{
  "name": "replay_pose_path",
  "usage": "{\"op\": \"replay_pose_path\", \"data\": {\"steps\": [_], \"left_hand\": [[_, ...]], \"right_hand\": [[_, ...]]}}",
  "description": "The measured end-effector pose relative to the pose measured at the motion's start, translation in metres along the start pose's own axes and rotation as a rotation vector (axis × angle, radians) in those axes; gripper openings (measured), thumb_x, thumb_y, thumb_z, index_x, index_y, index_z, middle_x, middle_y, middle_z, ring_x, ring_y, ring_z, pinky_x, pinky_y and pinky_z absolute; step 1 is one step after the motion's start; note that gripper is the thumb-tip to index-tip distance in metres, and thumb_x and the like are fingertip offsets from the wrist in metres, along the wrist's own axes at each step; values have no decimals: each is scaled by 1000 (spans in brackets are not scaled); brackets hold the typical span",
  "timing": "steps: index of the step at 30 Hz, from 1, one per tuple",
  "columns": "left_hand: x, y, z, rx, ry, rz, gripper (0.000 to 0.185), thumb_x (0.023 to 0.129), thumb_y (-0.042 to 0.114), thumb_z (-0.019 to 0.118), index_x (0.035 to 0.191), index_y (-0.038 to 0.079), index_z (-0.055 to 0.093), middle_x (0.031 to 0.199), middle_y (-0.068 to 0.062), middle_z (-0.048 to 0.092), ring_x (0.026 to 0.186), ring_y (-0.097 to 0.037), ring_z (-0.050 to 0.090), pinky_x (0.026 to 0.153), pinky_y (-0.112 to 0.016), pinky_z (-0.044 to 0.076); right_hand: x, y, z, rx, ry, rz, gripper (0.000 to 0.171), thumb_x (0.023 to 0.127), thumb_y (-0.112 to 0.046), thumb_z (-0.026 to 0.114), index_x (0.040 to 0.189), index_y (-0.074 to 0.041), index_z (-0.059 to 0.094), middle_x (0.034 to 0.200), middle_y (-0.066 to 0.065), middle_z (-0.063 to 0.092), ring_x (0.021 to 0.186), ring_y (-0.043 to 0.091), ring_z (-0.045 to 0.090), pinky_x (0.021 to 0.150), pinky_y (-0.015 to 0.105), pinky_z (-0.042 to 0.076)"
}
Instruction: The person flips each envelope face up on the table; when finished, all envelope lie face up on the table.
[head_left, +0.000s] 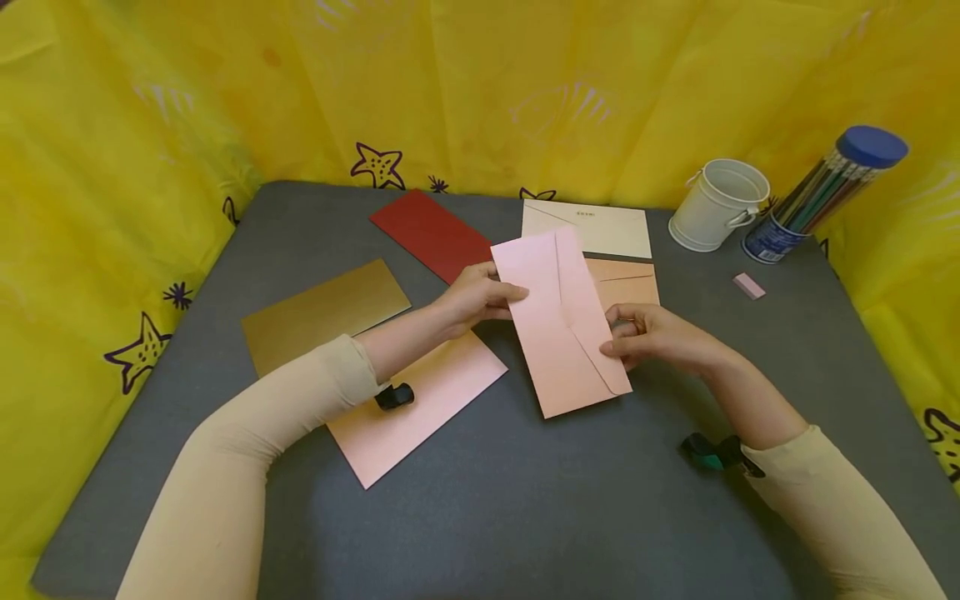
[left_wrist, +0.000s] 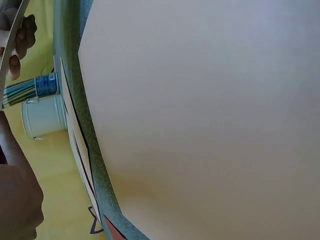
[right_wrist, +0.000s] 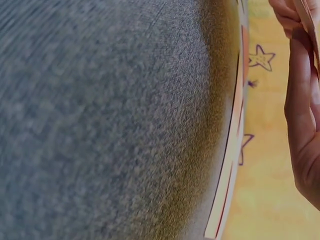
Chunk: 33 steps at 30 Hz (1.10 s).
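A pink envelope (head_left: 555, 333), its flap side facing up, is held above the table between both hands. My left hand (head_left: 480, 293) pinches its left edge, thumb on the front and fingers behind. At the right edge, lower down, my right hand (head_left: 652, 337) grips it between thumb and fingers. Beneath my left forearm lies another pink envelope (head_left: 420, 417), plain side up. A gold envelope (head_left: 330, 308) rests left of it. Behind the held envelope are a red envelope (head_left: 431, 233), a cream envelope (head_left: 618, 229) and a peach envelope (head_left: 630, 282), partly covered from view.
A white metal bucket (head_left: 708, 208) stands at the back right, beside a blue-lidded tube of pencils (head_left: 817, 196) that leans to the right. In front of them is a small pink eraser (head_left: 748, 285). Yellow patterned cloth (head_left: 480, 92) encloses the grey table (head_left: 525, 517) at the back and sides.
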<state>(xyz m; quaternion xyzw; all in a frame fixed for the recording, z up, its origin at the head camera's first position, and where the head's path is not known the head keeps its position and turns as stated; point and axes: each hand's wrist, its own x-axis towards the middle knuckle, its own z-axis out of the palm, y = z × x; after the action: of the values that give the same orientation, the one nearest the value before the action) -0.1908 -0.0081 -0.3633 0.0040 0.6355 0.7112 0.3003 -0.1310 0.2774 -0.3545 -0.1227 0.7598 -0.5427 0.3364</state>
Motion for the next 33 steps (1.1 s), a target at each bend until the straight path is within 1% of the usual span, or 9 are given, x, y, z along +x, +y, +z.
{"op": "replay_pose_path", "data": {"steps": [5,9,12,15,18,21,24,27,33], "left_hand": [[-5,-2,-5,-18,-77,-62,24,89,-4,62,111,4,57,79,1,70,67,-11,70,63,-24,60],[-9,-4,-9,-19,-162,-130,13,89,-8,59,98,2,58,73,-4,70,64,-14,71,64,-25,60],[-10,-5,-12,-4,-196,-140,10,89,-7,57,94,1,58,72,-5,69,64,-15,71,65,-25,61],[-9,-9,-14,55,-177,-100,12,89,-4,58,99,3,57,76,0,65,69,-10,67,67,-24,60],[-8,-13,-15,173,-109,-73,18,88,1,62,106,1,59,81,2,62,72,-8,63,67,-22,57],[-8,-17,-14,296,-77,-80,28,86,4,66,113,0,60,85,1,63,72,-8,62,67,-20,56],[-8,-19,-10,380,-87,-99,29,85,2,67,112,-4,60,84,-1,63,67,-7,64,65,-19,57],[-9,-20,-5,417,-103,-116,24,84,-3,67,106,-6,60,79,-3,62,62,-7,64,62,-19,57],[-9,-20,4,421,-121,-136,19,84,-8,65,102,-10,60,79,-6,62,61,-8,63,62,-18,58]], "right_hand": [[-4,6,-4,-31,15,11,23,97,-10,61,113,-4,46,83,-7,72,74,9,68,70,28,59],[-9,11,-10,-81,77,31,26,97,-14,62,118,-9,47,74,-7,60,66,8,56,61,25,49],[-13,14,-17,-137,120,41,32,98,-17,61,126,-9,48,76,-4,56,69,10,53,60,26,44],[-17,17,-23,-201,150,51,36,99,-20,60,132,-9,50,82,-1,57,75,12,54,62,26,43],[-19,19,-28,-265,166,46,37,99,-20,59,133,-7,53,85,3,57,78,13,53,63,26,42],[-19,21,-32,-325,174,29,35,99,-18,59,131,-5,56,87,6,59,79,12,53,65,25,43],[-18,22,-36,-365,181,27,32,98,-18,60,127,-4,60,86,6,60,78,11,52,64,25,42],[-15,23,-40,-394,187,38,29,97,-18,62,122,-4,64,85,5,60,78,11,51,64,24,42],[-10,24,-47,-442,215,71,24,95,-20,66,112,-4,69,96,6,67,87,11,51,73,22,44]]}}
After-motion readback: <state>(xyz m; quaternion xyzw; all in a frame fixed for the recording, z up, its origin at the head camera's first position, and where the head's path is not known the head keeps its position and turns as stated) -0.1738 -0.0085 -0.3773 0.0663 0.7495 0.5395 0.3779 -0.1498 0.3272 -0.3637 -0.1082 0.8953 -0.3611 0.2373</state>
